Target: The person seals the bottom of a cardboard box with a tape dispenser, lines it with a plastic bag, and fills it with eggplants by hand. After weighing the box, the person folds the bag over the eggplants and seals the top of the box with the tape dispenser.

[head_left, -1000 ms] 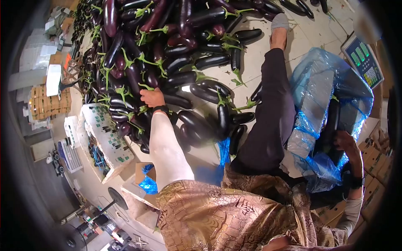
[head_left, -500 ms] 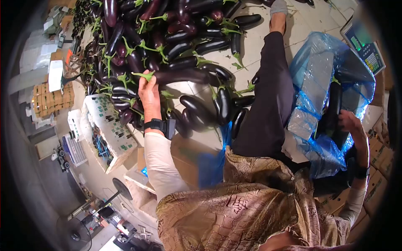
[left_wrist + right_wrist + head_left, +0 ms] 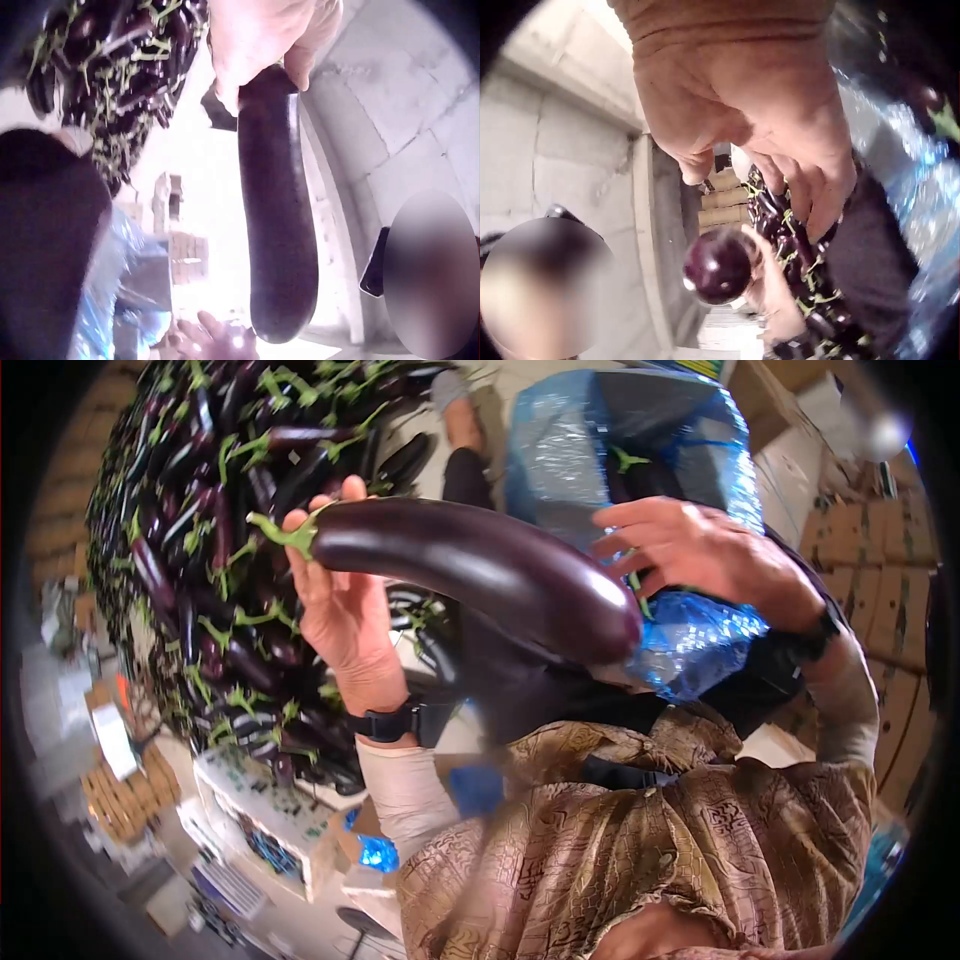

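Note:
A large dark purple eggplant (image 3: 480, 565) is held up in front of the body, its green stem at the left. The left hand (image 3: 345, 605) grips it by the stem end; in the left wrist view that hand (image 3: 274, 41) pinches the top of the eggplant (image 3: 277, 210), which hangs down. Near the eggplant's rounded end, the right hand (image 3: 705, 555) has its fingers spread, in front of the blue plastic-lined box (image 3: 555, 450). In the right wrist view the right hand (image 3: 742, 112) holds nothing, and the eggplant (image 3: 718, 266) shows end-on beyond its fingertips.
A big pile of eggplants (image 3: 235, 650) covers the floor at the left. Other eggplants lie inside the lined box. A white foam box (image 3: 260, 800) stands at the lower left, and cardboard boxes (image 3: 880, 600) are stacked at the right.
The left hand has lifted the eggplant from the pile towards the body. The right hand has come out of the lined box towards the eggplant's end. The head view has shifted.

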`<state>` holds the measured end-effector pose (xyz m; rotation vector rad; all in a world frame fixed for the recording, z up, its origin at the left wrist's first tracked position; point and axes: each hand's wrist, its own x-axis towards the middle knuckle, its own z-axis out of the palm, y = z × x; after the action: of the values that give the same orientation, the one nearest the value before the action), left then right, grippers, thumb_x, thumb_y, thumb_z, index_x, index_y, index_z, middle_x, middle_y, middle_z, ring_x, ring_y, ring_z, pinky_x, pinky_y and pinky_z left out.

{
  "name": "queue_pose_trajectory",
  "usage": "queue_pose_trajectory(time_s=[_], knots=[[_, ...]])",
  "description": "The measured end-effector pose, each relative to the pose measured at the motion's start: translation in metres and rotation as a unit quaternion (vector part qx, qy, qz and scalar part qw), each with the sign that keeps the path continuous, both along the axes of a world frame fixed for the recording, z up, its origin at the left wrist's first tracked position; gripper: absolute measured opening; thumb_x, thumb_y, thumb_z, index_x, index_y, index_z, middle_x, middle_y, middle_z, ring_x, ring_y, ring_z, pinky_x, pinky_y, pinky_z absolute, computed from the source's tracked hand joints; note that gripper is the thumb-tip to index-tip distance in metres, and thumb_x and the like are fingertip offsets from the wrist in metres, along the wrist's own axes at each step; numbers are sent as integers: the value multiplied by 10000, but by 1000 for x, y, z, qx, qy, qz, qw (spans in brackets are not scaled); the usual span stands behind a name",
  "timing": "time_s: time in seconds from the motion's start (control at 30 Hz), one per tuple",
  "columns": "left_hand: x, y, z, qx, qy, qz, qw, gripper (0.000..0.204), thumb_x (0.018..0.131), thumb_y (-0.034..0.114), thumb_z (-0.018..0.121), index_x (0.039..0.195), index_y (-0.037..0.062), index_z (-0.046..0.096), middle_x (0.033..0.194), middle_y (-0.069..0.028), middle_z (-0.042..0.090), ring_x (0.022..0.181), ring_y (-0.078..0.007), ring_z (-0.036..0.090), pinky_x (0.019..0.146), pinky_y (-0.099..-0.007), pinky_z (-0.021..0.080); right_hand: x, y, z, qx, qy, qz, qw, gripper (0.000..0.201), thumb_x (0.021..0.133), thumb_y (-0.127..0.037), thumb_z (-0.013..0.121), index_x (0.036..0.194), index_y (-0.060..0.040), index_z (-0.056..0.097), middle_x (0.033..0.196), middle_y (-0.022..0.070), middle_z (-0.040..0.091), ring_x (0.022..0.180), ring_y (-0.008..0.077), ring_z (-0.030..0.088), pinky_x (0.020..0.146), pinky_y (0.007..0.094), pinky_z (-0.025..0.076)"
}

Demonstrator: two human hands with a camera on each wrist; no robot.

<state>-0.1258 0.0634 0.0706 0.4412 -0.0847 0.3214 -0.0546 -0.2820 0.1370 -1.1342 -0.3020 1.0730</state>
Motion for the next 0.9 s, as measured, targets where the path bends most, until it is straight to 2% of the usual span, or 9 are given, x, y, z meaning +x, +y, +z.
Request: queue_pose_trajectory(time_s=[0.13,0.2,0.3,0.33,0.4,0.43,0.57,0.67,0.9], knots=[[43,-84,6,3,20,-76,997,485,898,35,635,1359,20,485,1364,-171,515,1398,-404,326,1170,-535,289,-20,-1,8,58,136,29,989,671,955,-352,611,1456,1,338,1235,128,585,1101,204,598,977,317,465],[59,-110,-3,124,48,-96,986,495,969,123,572,1430,43,410,1313,-124,562,1279,-302,495,1086,-449,402,-30,-18,6,4,123,-30,992,691,931,-376,641,1447,-13,359,1199,114,581,1084,174,581,959,302,455],[49,-158,7,184,155,-199,950,438,1006,199,531,1409,99,391,1198,-60,593,1108,-182,572,945,-374,472,-35,-50,38,-168,-20,-54,984,753,875,-425,679,1430,-19,371,1197,104,549,1100,157,521,941,312,431],[45,-173,11,216,199,-231,928,409,1010,214,529,1386,118,398,1166,-40,592,1066,-151,578,906,-358,483,-42,-61,34,-169,-96,-68,979,853,840,-419,720,1448,16,310,1230,172,544,1120,243,547,959,350,432],[38,-199,14,202,222,-290,909,348,1007,237,541,1324,137,438,1155,-26,583,1035,-128,580,869,-336,489,-57,-75,9,-237,-352,-76,902,945,802,-363,762,1463,54,230,1268,265,514,1153,350,548,974,393,429],[41,-212,19,192,229,-304,904,371,1000,250,554,1332,133,434,1146,-24,576,1015,-126,581,873,-332,486,-60,-81,7,-263,-368,-74,889,990,780,-290,783,1469,76,172,1286,327,481,1174,419,531,991,420,425],[62,-241,15,276,240,-347,864,514,931,335,659,1342,128,431,1210,-34,556,1077,-144,558,860,-343,483,-64,-100,-2,-356,-430,-92,825,1002,761,-144,780,1519,-5,141,1456,275,351,1344,401,394,1099,423,343],[79,-260,4,312,258,-376,834,528,891,397,695,1286,134,465,1153,-38,587,1014,-164,588,801,-347,491,-58,-114,-26,-372,-458,-126,797,946,798,-216,759,1501,22,173,1327,295,441,1235,427,471,1043,429,394],[105,-276,-43,311,287,-422,802,374,886,219,650,1212,113,502,1082,-62,620,951,-186,617,781,-378,511,-40,-131,-70,-375,-413,-89,825,1008,795,-275,784,1527,-19,140,1422,304,376,1337,412,393,1104,418,337]])
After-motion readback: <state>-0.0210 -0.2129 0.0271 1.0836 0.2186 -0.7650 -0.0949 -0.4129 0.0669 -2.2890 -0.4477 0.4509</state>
